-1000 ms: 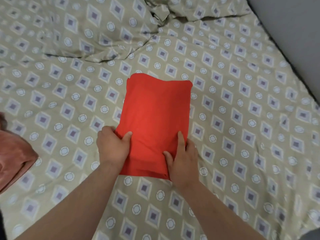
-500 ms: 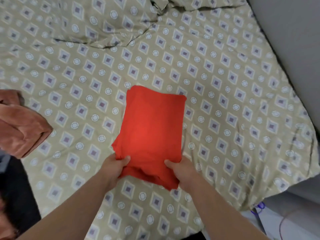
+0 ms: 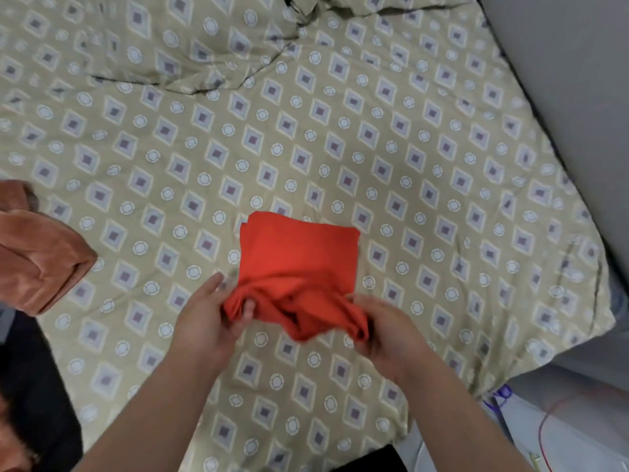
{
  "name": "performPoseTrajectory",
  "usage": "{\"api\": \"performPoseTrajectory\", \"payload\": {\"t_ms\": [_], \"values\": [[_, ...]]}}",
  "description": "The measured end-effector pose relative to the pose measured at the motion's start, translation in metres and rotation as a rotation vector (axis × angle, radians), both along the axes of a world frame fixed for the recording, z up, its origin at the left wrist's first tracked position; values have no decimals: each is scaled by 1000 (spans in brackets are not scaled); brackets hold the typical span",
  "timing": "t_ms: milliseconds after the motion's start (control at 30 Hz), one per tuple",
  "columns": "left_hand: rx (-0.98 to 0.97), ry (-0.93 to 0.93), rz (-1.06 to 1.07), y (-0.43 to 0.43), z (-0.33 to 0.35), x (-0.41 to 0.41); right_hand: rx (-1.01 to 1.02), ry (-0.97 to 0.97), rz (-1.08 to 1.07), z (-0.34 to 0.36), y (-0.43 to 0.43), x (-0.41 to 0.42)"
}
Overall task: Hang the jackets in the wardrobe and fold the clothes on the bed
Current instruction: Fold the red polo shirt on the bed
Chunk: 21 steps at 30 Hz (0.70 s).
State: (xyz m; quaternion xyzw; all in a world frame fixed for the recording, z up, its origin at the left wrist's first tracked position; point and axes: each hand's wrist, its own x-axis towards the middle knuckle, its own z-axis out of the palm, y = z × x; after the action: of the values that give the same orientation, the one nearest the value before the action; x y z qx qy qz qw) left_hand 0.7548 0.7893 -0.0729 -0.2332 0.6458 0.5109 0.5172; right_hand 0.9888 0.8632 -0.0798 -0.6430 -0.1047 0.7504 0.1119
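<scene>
A folded red garment [image 3: 299, 253] lies on the patterned bed sheet [image 3: 391, 137], its near edge lifted and bunched. My left hand [image 3: 207, 315] grips the near left corner, thumb on top of the cloth. At the near right corner my right hand [image 3: 384, 328] holds the bunched red fabric, fingers curled round it. The far half of the garment still rests flat on the bed.
A rust-brown garment [image 3: 37, 260] lies at the bed's left edge. Rumpled sheet folds [image 3: 211, 76] sit at the far side. A grey wall [image 3: 578, 97] runs along the right. Floor with a red cable [image 3: 558, 427] shows at lower right.
Both hands have pulled the red garment toward me and lifted its near edge, which is now bunched. The view has shifted back, showing more of the bed's near edge and the floor.
</scene>
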Motion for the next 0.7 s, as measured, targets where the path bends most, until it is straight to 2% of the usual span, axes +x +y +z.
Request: {"api": "performPoseTrajectory", "payload": {"t_ms": [133, 200, 233, 300, 333, 367, 400, 433, 533, 600, 700], "values": [[98, -201, 108, 57, -7, -12, -118, 104, -309, -6, 45, -20], [113, -151, 77, 76, -17, -15, -51, -6, -185, -16, 62, -28], [118, -85, 20, 83, -22, -14, 41, -147, 3, -21, 69, -32], [112, 199, -215, 87, -30, -9, 299, -452, 446, -34, 76, -41], [81, 470, -438, 85, -31, -7, 407, -535, 573, -39, 78, -45], [65, 769, -707, 80, -36, -5, 454, -549, 602, -44, 79, -48], [86, 1013, -950, 75, -43, -4, 461, -533, 573, -49, 79, -49], [101, 1157, -1155, 70, -51, -3, 442, -512, 511, -54, 78, -49], [15, 1187, -1558, 60, -72, -7, 366, -490, 288, -64, 71, -46], [24, 1174, -1630, 60, -84, -12, 301, -521, 142, -71, 64, -46], [84, 1112, -1564, 74, -93, -20, 260, -549, 77, -78, 60, -49]]}}
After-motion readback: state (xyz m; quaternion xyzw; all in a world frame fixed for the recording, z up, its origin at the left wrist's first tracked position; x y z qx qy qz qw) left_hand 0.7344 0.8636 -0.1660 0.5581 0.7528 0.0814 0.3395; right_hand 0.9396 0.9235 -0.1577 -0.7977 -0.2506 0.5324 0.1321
